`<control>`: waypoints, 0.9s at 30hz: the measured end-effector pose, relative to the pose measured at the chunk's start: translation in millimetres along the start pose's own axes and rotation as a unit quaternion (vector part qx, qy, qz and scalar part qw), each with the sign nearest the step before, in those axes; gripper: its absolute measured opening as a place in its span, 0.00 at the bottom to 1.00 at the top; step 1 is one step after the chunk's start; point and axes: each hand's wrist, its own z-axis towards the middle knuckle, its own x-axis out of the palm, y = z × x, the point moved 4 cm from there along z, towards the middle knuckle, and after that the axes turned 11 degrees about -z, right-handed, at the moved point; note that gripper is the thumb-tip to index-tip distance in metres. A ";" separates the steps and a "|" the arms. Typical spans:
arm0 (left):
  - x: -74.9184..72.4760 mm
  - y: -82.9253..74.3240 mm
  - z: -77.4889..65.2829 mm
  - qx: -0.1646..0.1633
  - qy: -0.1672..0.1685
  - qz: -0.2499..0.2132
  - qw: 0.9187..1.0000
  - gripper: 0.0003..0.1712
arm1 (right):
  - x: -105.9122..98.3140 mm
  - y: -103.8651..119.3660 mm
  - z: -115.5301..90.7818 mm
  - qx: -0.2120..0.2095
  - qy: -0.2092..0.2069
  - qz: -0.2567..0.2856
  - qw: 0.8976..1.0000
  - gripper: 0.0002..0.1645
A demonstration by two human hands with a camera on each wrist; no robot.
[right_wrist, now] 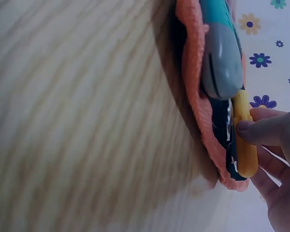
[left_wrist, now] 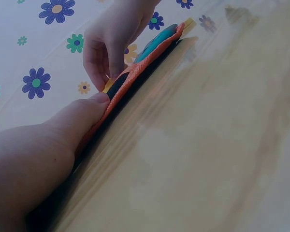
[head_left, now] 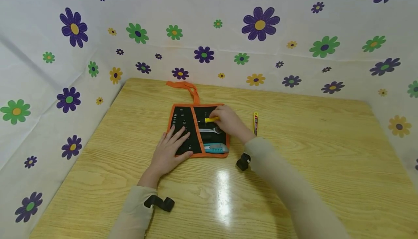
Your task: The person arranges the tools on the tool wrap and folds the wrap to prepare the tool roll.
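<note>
Head view shows the dark tool pouch [head_left: 194, 141] with orange edges lying flat on the wooden table [head_left: 310, 159], in front of you. Your left hand [head_left: 169, 150] rests on its left half, fingers spread wide over the printed numbers, with your thumb by the near edge. That hand seems to be there to stop the pouch from sliding while the other one works. Your right hand [head_left: 228, 121] pinches the yellow handle [head_left: 212, 119], thumb on one side and fingers on the other, as the right wrist view shows well. You hold it low, lined up with the pockets, perhaps so that the tool can run straight along its slot. I can't tell how deep its front end sits. Next to it lie the wrench [head_left: 209, 130] and the teal cutter [head_left: 216, 148], side by side, each likely in its own pocket so they don't bump. A thin yellow strip [head_left: 256, 122] lies on the table, past your right wrist. Your left arm comes up from below, and your right arm slants in from the lower right, fingers pointing down.
</note>
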 end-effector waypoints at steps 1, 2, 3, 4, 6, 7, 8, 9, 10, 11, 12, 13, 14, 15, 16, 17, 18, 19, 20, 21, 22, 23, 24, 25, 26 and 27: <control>0.1 0.1 0.0 0.000 0.000 0.000 1.000 0.41 | 1.1 0.6 0.5 0.001 0.004 0.001 1.000 0.10; 0.0 0.0 -0.1 0.000 -0.001 -0.001 1.000 0.41 | 2.1 1.1 0.9 0.002 0.007 0.002 1.000 0.10; 0.1 -0.1 -0.1 0.001 -0.001 -0.001 1.000 0.41 | 2.9 1.8 1.1 0.001 0.010 0.002 1.000 0.10; 0.0 -0.2 -0.1 0.001 -0.001 -0.001 1.000 0.41 | 3.8 2.3 1.4 0.002 0.012 0.002 1.000 0.10; 0.0 -0.4 -0.2 0.001 -0.001 -0.002 1.000 0.41 | 5.2 3.3 2.1 0.001 0.016 0.003 1.000 0.11; -0.1 -0.6 -0.2 0.000 -0.001 -0.001 1.000 0.41 | 5.9 3.5 2.4 0.002 0.017 0.003 1.000 0.11; -0.3 -0.8 -0.1 0.000 -0.001 -0.001 1.000 0.41 | 6.4 3.8 2.7 0.002 0.019 0.004 1.000 0.11; -0.3 -1.0 -0.1 -0.001 0.000 -0.001 1.000 0.41 | 6.8 4.0 3.0 0.003 0.020 0.003 1.000 0.11; -0.4 -1.2 -0.1 -0.002 0.000 -0.001 1.000 0.41 | 7.6 3.9 3.6 0.004 0.023 0.003 1.000 0.11; -0.4 -1.2 -0.1 -0.003 0.001 0.000 1.000 0.41 | 7.9 4.2 4.0 0.005 0.027 0.004 1.000 0.12; -0.4 -1.2 -0.1 -0.003 0.002 0.001 1.000 0.41 | 8.1 4.5 4.3 0.006 0.031 0.005 0.999 0.12; -0.5 -1.3 0.0 -0.004 0.002 0.001 1.000 0.41 | 8.2 4.9 4.8 0.006 0.035 0.005 0.999 0.12; -0.6 -1.3 -0.1 -0.004 0.002 0.001 1.000 0.41 | 8.0 5.5 5.3 0.006 0.039 0.004 0.999 0.13; -0.5 -1.1 -0.2 -0.005 0.002 0.000 1.000 0.41 | 8.0 6.2 5.7 0.005 0.042 0.003 0.999 0.13; -0.6 -1.0 -0.3 -0.005 0.002 -0.001 1.000 0.41 | 8.1 6.6 6.3 0.004 0.046 0.002 0.999 0.13; -0.6 -0.9 -0.4 -0.006 0.001 -0.001 1.000 0.41 | 7.7 7.2 6.7 0.004 0.049 0.001 0.999 0.14; -0.5 -0.8 -0.4 -0.006 0.000 -0.002 1.000 0.41 | 7.8 7.5 7.2 0.003 0.051 -0.001 0.999 0.14; -0.5 -0.8 -0.4 -0.006 0.000 -0.003 1.000 0.41 | 7.9 7.8 7.8 0.003 0.053 -0.002 0.999 0.15; -0.5 -0.7 -0.4 -0.005 -0.001 -0.004 1.000 0.41 | 8.0 8.0 8.4 0.004 0.055 -0.002 0.998 0.15; -0.4 -0.5 -0.4 -0.005 -0.001 -0.003 1.000 0.41 | 8.2 8.1 8.9 0.006 0.058 -0.003 0.998 0.15; -0.4 -0.4 -0.4 -0.004 -0.002 -0.003 1.000 0.41 | 8.4 8.3 9.6 0.007 0.062 -0.004 0.998 0.16; -0.3 -0.3 -0.4 -0.004 -0.002 -0.002 1.000 0.41 | 8.6 8.4 10.0 0.009 0.066 -0.005 0.998 0.16; -0.2 -0.2 -0.3 -0.003 -0.002 -0.002 1.000 0.41 | 8.9 8.6 10.4 0.011 0.069 -0.005 0.998 0.16; -0.2 -0.2 -0.3 -0.003 -0.002 -0.002 1.000 0.41 | 9.0 8.8 10.7 0.012 0.071 -0.005 0.997 0.16; -0.2 -0.2 -0.3 -0.002 -0.002 -0.002 1.000 0.41 | 9.0 9.1 11.0 0.014 0.072 -0.006 0.997 0.16; -0.2 -0.3 -0.2 -0.002 -0.002 -0.003 1.000 0.41 | 8.9 9.5 11.1 0.014 0.072 -0.007 0.997 0.16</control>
